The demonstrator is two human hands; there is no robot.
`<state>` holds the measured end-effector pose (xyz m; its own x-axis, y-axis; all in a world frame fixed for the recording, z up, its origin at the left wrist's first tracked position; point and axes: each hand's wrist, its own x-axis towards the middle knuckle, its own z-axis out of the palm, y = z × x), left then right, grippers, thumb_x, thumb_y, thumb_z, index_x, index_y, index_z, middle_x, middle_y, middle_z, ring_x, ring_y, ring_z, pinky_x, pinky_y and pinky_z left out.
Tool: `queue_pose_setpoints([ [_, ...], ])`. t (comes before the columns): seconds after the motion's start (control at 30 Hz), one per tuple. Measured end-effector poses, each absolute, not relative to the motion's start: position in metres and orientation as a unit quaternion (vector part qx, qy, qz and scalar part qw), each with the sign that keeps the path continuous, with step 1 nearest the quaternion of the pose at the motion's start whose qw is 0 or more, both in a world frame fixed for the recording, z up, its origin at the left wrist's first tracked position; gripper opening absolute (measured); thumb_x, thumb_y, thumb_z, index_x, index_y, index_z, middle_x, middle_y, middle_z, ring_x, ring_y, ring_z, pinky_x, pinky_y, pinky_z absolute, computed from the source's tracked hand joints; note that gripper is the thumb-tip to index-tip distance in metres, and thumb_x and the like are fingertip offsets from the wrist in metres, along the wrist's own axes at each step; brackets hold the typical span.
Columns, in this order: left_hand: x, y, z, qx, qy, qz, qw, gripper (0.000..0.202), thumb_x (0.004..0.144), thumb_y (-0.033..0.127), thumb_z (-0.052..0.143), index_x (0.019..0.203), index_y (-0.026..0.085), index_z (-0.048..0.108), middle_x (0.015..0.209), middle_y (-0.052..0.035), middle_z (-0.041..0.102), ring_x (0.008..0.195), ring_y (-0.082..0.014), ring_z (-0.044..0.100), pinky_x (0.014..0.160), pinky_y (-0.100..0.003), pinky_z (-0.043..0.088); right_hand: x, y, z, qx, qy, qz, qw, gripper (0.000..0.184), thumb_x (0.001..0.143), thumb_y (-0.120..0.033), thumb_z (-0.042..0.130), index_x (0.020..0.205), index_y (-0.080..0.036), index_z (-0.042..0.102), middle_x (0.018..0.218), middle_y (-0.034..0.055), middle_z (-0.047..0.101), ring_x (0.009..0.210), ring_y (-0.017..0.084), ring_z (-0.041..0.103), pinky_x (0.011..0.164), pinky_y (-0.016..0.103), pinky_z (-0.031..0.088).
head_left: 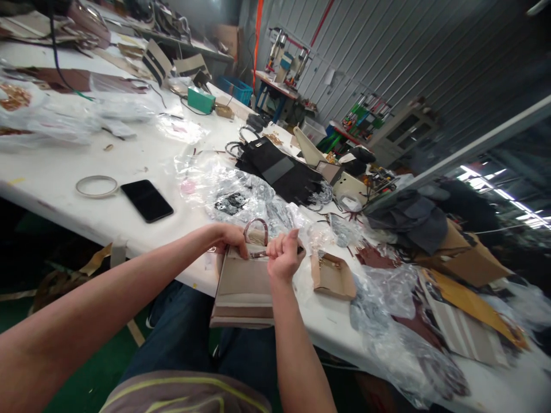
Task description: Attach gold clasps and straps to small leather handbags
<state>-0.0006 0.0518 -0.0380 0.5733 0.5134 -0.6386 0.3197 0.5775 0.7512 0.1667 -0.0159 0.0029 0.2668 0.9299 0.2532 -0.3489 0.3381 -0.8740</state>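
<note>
Handbag of smooth beige material with a looped brown handle juts past the white bench's near edge. Left hand grips its top; right hand is curled closed there, contents unclear. Black rectangular phone and shallow tan cardboard box flank it.

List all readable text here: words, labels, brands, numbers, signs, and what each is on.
None legible.
Beige bag: no lettering I can make out.
Phone: dark screen, no text visible.
Green box: too blurred to tell.
Wall sheet: too small to read.
</note>
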Motion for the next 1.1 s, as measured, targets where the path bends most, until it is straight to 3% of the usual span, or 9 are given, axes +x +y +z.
queue_pose_setpoints([
  [0.27, 0.001, 0.047, -0.043, 0.457, 0.456, 0.105, 0.756, 0.036, 0.047, 0.009, 0.091, 0.080, 0.017, 0.078, 0.075, -0.0062, 0.080, 0.070, -0.0279, 0.077, 0.065, -0.035, 0.068, 0.151, -0.022, -0.012, -0.364, -0.451, 0.408, 0.706, 0.072, 0.104, -0.069, 0.072, 0.061, -0.026, 0.035, 0.053, -0.0084, 0.027, 0.042, 0.009, 0.026, 0.042, 0.028, 0.024],
  [0.47, 0.002, 0.046, -0.042, 0.468, 0.463, 0.127, 0.742, 0.030, 0.048, 0.008, 0.089, 0.074, 0.016, 0.075, 0.070, -0.0046, 0.076, 0.067, -0.0241, 0.073, 0.061, -0.029, 0.063, 0.144, -0.020, -0.018, -0.421, -0.472, 0.389, 0.670, 0.070, 0.098, -0.074, 0.076, 0.061, -0.026, 0.040, 0.053, -0.0071, 0.034, 0.044, 0.010, 0.035, 0.044, 0.028, 0.029],
  [0.7, 0.003, 0.041, -0.032, 0.468, 0.455, 0.126, 0.747, 0.035, 0.047, 0.008, 0.088, 0.079, 0.019, 0.078, 0.079, -0.0057, 0.081, 0.073, -0.0285, 0.077, 0.066, -0.035, 0.067, 0.166, 0.016, 0.014, -0.408, -0.348, 0.517, 0.667, 0.082, 0.089, -0.075, 0.084, 0.058, -0.027, 0.025, 0.049, -0.0119, 0.019, 0.038, 0.006, 0.018, 0.035, 0.025, 0.017],
  [0.8, 0.004, 0.042, -0.035, 0.466, 0.468, 0.128, 0.740, 0.033, 0.046, 0.008, 0.087, 0.076, 0.018, 0.078, 0.077, -0.0067, 0.080, 0.072, -0.0278, 0.076, 0.063, -0.033, 0.066, 0.164, 0.026, 0.020, -0.404, -0.339, 0.514, 0.677, 0.082, 0.091, -0.073, 0.083, 0.057, -0.027, 0.024, 0.048, -0.0118, 0.020, 0.037, 0.005, 0.018, 0.034, 0.025, 0.017],
  [1.1, 0.002, 0.040, -0.036, 0.464, 0.457, 0.135, 0.746, 0.035, 0.046, 0.008, 0.088, 0.079, 0.017, 0.079, 0.080, -0.0064, 0.081, 0.073, -0.0262, 0.076, 0.066, -0.034, 0.066, 0.142, 0.038, 0.015, -0.472, -0.371, 0.529, 0.600, 0.077, 0.093, -0.072, 0.081, 0.060, -0.028, 0.027, 0.048, -0.0115, 0.023, 0.037, 0.006, 0.021, 0.033, 0.026, 0.019],
])
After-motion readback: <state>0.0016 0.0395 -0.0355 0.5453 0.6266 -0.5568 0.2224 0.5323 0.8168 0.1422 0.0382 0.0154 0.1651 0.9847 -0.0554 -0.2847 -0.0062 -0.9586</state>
